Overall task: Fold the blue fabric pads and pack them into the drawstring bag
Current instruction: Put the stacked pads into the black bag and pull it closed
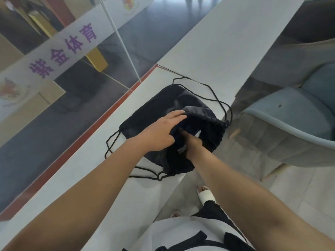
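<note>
A: Where is the blue pad sitting?

B: The blue pad (188, 129) is lying inside the mouth of the black drawstring bag (154, 109). Only a dark fold and a pale strip are showing, just ahead of the right hand (194, 144) and just beside the left thumb.

A: Is the right hand gripping it?

B: I cannot tell. Its fingers are going down into the opening and the bag's rim is hiding them. The wrist is bending downward and the forearm is coming in from the lower right.

A: And the left hand?

B: The left hand (163, 131) is resting palm-down on the bag's upper layer, beside the mouth. Its fingers (178, 114) are lying straight and together, pointing away from the body and pressing the cloth flat — not curling round anything. That forearm is stretching in from the lower left.

A: What is lying beyond the hands?

B: The bag is lying on a white ledge (208, 51), its black cords (213, 96) looping out past the fingertips and back toward the wrists. A pale blue armchair (290, 127) is standing off to the right, and a white sandal (205, 195) is showing below.
</note>
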`<state>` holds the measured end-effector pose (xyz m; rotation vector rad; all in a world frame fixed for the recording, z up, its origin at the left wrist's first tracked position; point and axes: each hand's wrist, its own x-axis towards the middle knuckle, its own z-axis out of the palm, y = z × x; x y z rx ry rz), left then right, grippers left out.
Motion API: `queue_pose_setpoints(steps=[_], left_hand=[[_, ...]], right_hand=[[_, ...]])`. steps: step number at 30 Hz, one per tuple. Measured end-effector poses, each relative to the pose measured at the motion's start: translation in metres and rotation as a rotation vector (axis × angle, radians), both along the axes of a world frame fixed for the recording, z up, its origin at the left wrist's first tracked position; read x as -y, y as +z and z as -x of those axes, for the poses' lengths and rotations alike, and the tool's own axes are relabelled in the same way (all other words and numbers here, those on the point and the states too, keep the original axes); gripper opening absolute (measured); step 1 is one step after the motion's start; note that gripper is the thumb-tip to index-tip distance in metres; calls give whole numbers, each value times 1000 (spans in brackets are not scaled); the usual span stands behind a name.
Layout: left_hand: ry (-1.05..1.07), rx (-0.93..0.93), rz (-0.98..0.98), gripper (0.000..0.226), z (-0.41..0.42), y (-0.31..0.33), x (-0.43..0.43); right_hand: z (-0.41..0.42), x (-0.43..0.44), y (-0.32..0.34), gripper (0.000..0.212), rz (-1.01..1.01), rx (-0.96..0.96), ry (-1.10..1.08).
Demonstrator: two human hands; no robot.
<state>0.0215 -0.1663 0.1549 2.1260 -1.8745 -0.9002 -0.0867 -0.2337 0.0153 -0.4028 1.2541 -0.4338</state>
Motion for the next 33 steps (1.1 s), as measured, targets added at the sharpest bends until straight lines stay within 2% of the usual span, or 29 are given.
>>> queue_pose_setpoints(steps=[2,3,6,8,10,12,15,17,18,20,25,28,31,33], left_hand=[[-5,-22,21,84,3,-4,-4],[-12,-50,25,86,5,-6,-7],[12,-174,-10,88,9,-18,-15],[99,-238,-24,78,13,-35,-25],[289,-317,-5,66,18,-57,-43],[606,-358,58,56,27,-79,-69],[1150,-494,20,51,45,-101,-102],[1321,-613,-94,50,56,-111,-113],[1354,-659,-136,51,60,-115,-115],[1379,-717,-191,52,64,-115,-114],[1384,-692,-186,50,70,-113,-113],[1413,-655,-106,42,66,-104,-115],[1431,-666,40,30,51,-89,-122],[1397,-693,95,31,37,-75,-124]], right_hand=[[12,0,14,104,-2,-22,59],[24,-3,26,91,21,-59,76],[73,-11,49,27,265,-209,55],[111,-8,60,15,550,-318,52],[129,14,63,15,769,-481,195],[135,45,54,28,853,-615,421],[127,90,33,48,817,-748,737],[118,109,16,57,732,-762,892],[112,116,7,58,689,-745,920],[102,128,-6,45,625,-707,908],[103,145,-21,18,602,-735,935],[105,146,8,15,733,-830,957],[101,147,48,9,1031,-933,1047],[97,150,67,12,1093,-783,1031]])
